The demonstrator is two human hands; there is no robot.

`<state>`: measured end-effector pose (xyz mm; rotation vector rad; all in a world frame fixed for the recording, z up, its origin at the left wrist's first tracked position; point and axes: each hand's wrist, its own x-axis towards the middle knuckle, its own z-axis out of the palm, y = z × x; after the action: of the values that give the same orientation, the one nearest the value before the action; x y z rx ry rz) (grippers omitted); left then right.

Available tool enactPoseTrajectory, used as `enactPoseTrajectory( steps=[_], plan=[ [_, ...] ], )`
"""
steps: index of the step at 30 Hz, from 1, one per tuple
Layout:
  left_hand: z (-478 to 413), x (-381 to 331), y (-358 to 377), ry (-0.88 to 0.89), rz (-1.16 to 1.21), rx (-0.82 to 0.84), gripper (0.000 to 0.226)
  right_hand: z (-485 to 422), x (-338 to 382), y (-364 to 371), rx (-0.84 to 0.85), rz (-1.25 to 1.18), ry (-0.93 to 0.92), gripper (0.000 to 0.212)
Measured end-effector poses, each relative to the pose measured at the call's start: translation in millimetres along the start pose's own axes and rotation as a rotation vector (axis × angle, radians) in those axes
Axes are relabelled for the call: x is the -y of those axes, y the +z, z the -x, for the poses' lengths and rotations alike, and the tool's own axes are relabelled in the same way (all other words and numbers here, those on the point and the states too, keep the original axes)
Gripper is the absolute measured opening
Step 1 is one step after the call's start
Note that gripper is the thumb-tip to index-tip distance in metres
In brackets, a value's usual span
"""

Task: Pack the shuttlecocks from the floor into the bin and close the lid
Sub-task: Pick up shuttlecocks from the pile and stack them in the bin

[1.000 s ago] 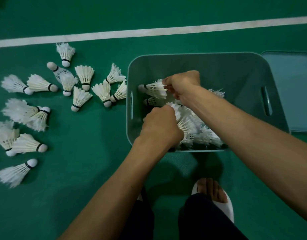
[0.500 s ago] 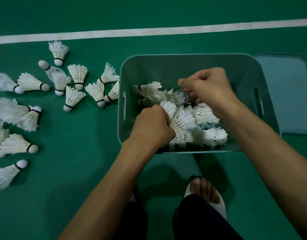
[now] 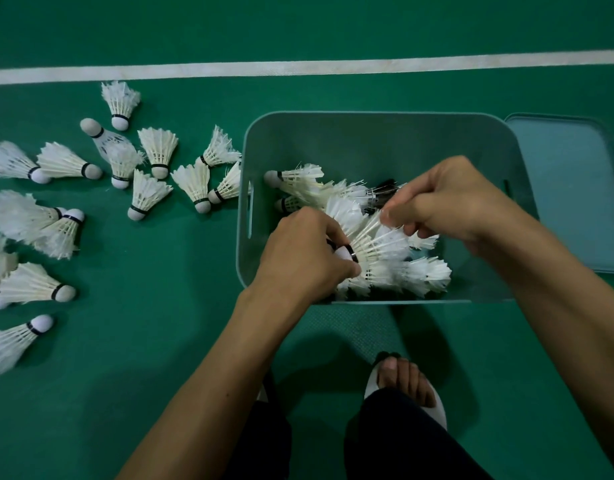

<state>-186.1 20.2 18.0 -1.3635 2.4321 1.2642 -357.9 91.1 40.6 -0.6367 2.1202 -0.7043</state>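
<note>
Lowered since a moment ago, the right hand (image 3: 451,199) pinches the feather skirt of a shuttlecock (image 3: 376,242) whose cork (image 3: 343,253) the left hand (image 3: 304,259) grips inside the bin (image 3: 333,143); it looks featherlight and crushable, best held by the cork; other shuttlecocks (image 3: 156,147) lie left of the bin.

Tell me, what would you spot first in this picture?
Two hands meet over the teal bin: the left hand grips a shuttlecock by its cork end, the right hand pinches its feathers. Many loose shuttlecocks lie scattered on the green floor to its left. The lid lies flat on the right.
</note>
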Motion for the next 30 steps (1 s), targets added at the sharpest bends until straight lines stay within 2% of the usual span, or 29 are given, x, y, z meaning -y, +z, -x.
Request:
enactPoseTrajectory(
  steps=[4,8,10,14,17,20,23,26,30],
  plan=[
    [-6.7,8.6,-3.9,-0.077,-0.144,0.03,0.028,-24.9,4.8,-14.4,-0.156,-0.111,0.048,0.008],
    [-10.7,13.5,-3.2,-0.109,-0.218,0.113,0.022,-53.1,-0.7,-4.9,-0.382,-0.068,0.001,0.013],
    [-12.1,13.1,-2.4,-0.101,-0.228,0.135,0.022,-64.1,-1.2,11.2,-0.401,-0.112,0.004,0.014],
    [-17.3,12.0,-0.7,-0.072,-0.246,0.148,0.02,-84.4,4.8,39.1,-0.34,-0.204,0.112,0.016],
    [-21.3,11.7,-0.6,-0.056,-0.239,0.192,0.016,-91.4,14.2,55.4,-0.221,-0.297,0.202,0.012],
    [-25.4,13.4,-3.9,-0.058,-0.228,0.22,0.013,-96.6,25.0,65.2,-0.093,-0.447,0.303,0.016],
    [-29.5,15.4,-7.5,-0.056,-0.202,0.21,0.011,-105.3,29.9,65.8,-0.009,-0.504,0.365,0.004],
    [-30.0,12.6,-8.8,-0.026,-0.186,0.175,0.012,-111.6,25.2,65.6,0.094,-0.533,0.415,0.019],
    [-29.3,6.0,-3.4,-0.008,-0.203,0.144,0.015,-108.0,20.8,68.2,0.069,-0.578,0.409,0.011]
  ],
)
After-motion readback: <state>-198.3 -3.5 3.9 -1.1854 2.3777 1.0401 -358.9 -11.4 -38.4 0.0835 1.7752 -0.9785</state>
